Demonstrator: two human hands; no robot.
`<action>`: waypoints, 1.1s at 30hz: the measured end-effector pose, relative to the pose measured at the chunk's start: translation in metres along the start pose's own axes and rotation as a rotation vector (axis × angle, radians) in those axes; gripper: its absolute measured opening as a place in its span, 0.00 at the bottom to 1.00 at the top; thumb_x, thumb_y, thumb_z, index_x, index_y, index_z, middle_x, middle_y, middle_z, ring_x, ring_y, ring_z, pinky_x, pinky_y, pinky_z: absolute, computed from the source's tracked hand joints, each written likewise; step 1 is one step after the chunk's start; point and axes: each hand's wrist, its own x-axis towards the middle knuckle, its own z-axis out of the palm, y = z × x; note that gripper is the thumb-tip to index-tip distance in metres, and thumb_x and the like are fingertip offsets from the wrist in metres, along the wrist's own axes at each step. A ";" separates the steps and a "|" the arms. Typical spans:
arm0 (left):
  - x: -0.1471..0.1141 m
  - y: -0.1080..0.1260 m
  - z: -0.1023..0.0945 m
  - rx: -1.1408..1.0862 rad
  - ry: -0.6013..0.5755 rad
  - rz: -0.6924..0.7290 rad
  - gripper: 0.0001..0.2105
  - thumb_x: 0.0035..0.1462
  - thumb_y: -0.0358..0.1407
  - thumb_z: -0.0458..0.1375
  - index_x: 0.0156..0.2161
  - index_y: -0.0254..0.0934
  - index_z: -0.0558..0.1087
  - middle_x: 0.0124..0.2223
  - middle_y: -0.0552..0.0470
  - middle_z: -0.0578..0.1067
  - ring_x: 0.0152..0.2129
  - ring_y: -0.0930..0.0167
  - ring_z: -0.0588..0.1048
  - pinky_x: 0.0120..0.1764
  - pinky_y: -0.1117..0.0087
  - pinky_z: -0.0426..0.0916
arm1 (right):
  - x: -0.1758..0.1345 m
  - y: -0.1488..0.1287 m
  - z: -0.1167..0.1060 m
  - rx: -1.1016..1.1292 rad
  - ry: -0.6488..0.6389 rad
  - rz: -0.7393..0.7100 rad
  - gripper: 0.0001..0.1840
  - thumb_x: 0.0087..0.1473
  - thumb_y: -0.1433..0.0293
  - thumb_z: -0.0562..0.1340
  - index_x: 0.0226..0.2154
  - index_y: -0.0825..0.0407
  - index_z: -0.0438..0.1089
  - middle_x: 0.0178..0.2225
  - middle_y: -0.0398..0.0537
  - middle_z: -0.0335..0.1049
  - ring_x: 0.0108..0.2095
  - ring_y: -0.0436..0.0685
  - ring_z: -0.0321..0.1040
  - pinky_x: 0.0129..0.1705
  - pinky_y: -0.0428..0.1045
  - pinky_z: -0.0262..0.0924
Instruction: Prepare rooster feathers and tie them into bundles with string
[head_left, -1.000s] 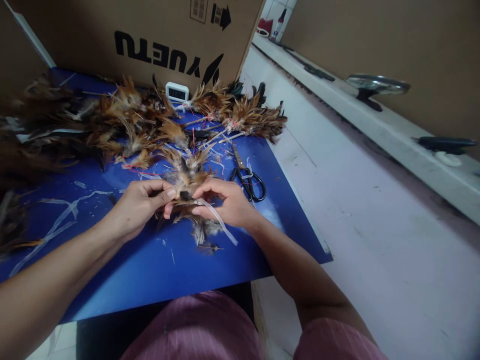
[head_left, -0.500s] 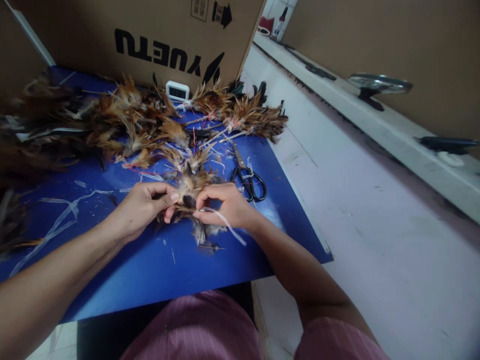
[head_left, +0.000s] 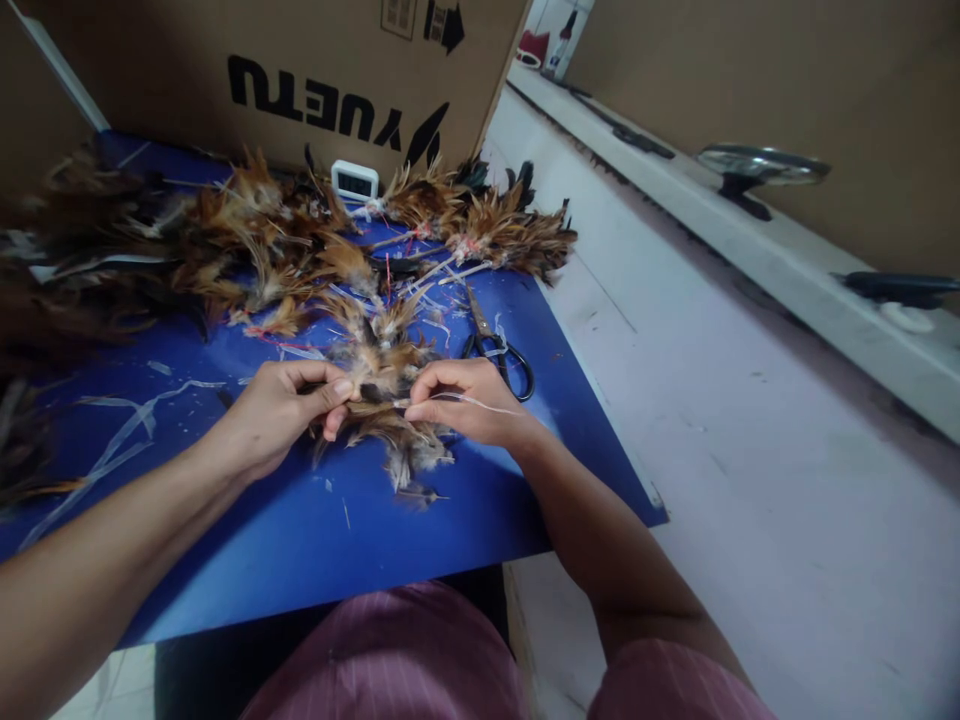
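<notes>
While the blue board (head_left: 300,560) underlies both hands, the feather bundle (head_left: 371,409) lies between them, pinched by the left hand (head_left: 289,410); the right hand (head_left: 472,398) grips the clear strip (head_left: 487,405), apparently at the bundle's end. Likely light, soft and fragile, the bundle is best gripped there.

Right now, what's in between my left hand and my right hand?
The head view shows brown feathers bridging the gap from your left hand to your right hand, which pinches a thin pale strip.
</notes>
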 end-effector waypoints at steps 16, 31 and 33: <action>0.000 -0.003 -0.001 -0.006 0.044 0.019 0.10 0.51 0.36 0.64 0.24 0.33 0.71 0.15 0.58 0.68 0.13 0.80 0.63 0.19 0.78 0.56 | 0.001 0.003 -0.006 -0.012 -0.031 0.063 0.10 0.50 0.67 0.66 0.25 0.55 0.67 0.26 0.41 0.66 0.27 0.45 0.61 0.31 0.44 0.56; -0.001 0.001 0.002 -0.115 -0.058 -0.075 0.11 0.48 0.38 0.65 0.26 0.33 0.71 0.20 0.54 0.72 0.17 0.76 0.70 0.22 0.77 0.66 | 0.002 0.006 0.015 -0.201 0.151 -0.136 0.06 0.49 0.68 0.66 0.28 0.54 0.72 0.27 0.44 0.72 0.27 0.48 0.66 0.33 0.46 0.60; -0.001 0.001 0.003 -0.093 -0.095 -0.035 0.11 0.48 0.40 0.65 0.27 0.33 0.72 0.22 0.53 0.73 0.19 0.75 0.72 0.23 0.75 0.68 | 0.003 0.007 0.018 -0.125 0.205 -0.043 0.08 0.47 0.67 0.67 0.28 0.54 0.71 0.27 0.43 0.72 0.27 0.48 0.66 0.32 0.45 0.61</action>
